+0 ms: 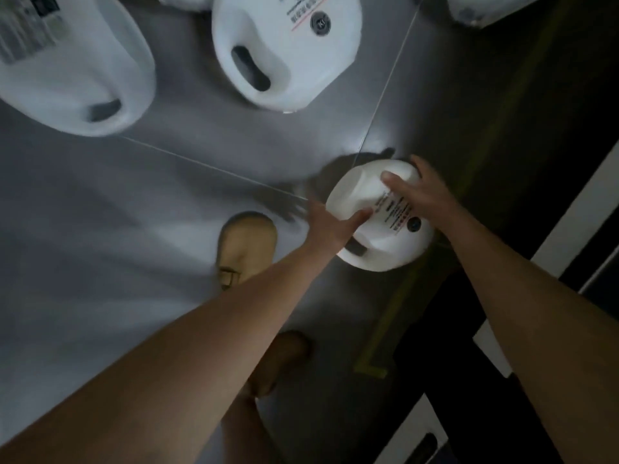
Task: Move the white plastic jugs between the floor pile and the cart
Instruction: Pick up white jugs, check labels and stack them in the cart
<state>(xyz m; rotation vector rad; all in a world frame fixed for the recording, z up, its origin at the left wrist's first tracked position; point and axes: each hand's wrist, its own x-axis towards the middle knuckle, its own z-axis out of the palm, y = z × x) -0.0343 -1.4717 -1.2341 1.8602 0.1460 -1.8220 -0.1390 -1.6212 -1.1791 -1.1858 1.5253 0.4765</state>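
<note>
Left hand (330, 224), right hand (425, 192); fingers (417, 164) clasping jug (385, 247)

The near jug (385, 252) is white, printed with black lettering, red lines and a dark round badge. The far middle jug (284, 61) is white with the same black-and-red print. The far left jug (83, 82) is white with a grey label. The floor (134, 246) is glossy grey, the shoe (246, 242) tan, and the stripe (398, 296) to the right olive.
</note>
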